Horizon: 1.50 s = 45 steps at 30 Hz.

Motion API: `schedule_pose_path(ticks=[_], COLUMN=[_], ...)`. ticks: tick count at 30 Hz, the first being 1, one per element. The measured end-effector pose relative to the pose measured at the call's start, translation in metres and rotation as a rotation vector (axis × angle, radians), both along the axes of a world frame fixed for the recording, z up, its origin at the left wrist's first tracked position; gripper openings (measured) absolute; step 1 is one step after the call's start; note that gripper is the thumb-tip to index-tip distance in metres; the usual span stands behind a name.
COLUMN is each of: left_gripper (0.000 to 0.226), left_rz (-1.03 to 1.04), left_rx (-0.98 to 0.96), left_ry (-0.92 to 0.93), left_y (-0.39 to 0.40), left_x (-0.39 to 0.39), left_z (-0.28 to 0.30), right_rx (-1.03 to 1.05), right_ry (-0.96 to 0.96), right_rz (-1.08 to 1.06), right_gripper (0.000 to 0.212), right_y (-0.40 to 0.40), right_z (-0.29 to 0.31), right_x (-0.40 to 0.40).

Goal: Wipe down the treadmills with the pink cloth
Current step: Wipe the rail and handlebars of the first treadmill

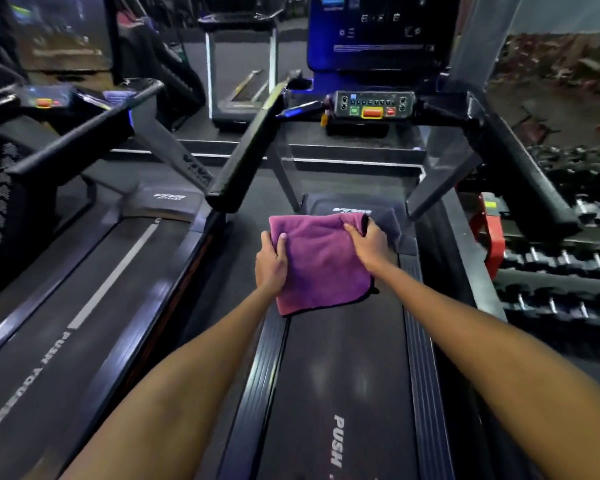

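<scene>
Two hands grip pink cloth — handrails flank treadmill.

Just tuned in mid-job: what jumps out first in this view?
The pink cloth at centre, held spread over the front of the treadmill belt by the left hand and right hand. Beyond it sits the console with its orange button, and dumbbells line the right.
</scene>
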<state>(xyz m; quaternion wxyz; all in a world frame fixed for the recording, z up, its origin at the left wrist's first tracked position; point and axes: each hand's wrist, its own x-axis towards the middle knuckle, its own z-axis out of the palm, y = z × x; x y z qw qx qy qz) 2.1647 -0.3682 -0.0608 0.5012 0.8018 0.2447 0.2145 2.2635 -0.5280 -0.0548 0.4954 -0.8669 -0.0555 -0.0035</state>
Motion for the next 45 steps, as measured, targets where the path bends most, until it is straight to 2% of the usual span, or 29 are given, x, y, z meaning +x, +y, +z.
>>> schedule_pose_path(ticks=[5, 11, 16, 19, 25, 29, 34, 36, 38, 40, 41, 43, 45], left_gripper=[0.027, 0.023, 0.017, 0.026, 0.036, 0.035, 0.031, 0.031, 0.03, 0.028, 0.028, 0.025, 0.022], left_rz=[0.128, 0.298, 0.43, 0.506, 0.763, 0.901, 1.052, 1.085, 1.112, 1.121, 1.13, 1.167, 1.2], left_rx=[-0.021, -0.069, -0.14, -0.163, -0.226, -0.135, 0.04, 0.085, 0.117, 0.132, 0.13, 0.11, 0.09], left_ry=[-0.07, -0.163, -0.176, -0.191, -0.242, -0.23, -0.036, 0.021, 0.038, 0.043, 0.042, 0.037, 0.026], left_y=[0.036, 0.088, 0.121, 0.133, 0.141, 0.156, 0.164, 0.167, 0.168, 0.169, 0.169, 0.169, 0.169], left_x=[0.029, 0.079, 0.114, 0.13, 0.151, 0.174, 0.198, 0.205, 0.21, 0.213, 0.215, 0.217, 0.217], left_z=[0.028, 0.025, 0.015, 0.02, 0.02, 0.023, 0.025, 0.025, 0.025, 0.026, 0.026, 0.028, 0.028], right_rx=[0.036, 0.061, 0.13, 0.14, 0.127, 0.117, 0.052, -0.032, -0.193, -0.214, -0.185, -0.239, -0.323], right_ry=[-0.011, 0.017, 0.099, 0.11, 0.053, -0.014, -0.061, -0.136, -0.354, -0.605, -0.68, -0.704, -0.587], right_rz=[0.087, 0.205, 0.241, 0.309, 0.436, 0.529, 0.629, 0.681, 0.709, 0.794, 0.91, 1.165, 1.246], right_gripper=[0.033, 0.037, 0.031, 0.038, 0.029, 0.031, 0.052, 0.06, 0.066, 0.057, 0.047, 0.038, 0.037], right_y=[0.043, 0.115, 0.159, 0.191, 0.24, 0.272, 0.302, 0.315, 0.326, 0.334, 0.337, 0.337, 0.332], right_z=[0.034, 0.029, 0.005, -0.002, 0.01, 0.021, 0.031, 0.037, 0.045, 0.052, 0.052, 0.042, 0.025], right_x=[0.051, 0.125, 0.174, 0.208, 0.238, 0.26, 0.284, 0.291, 0.29, 0.275, 0.264, 0.239, 0.219])
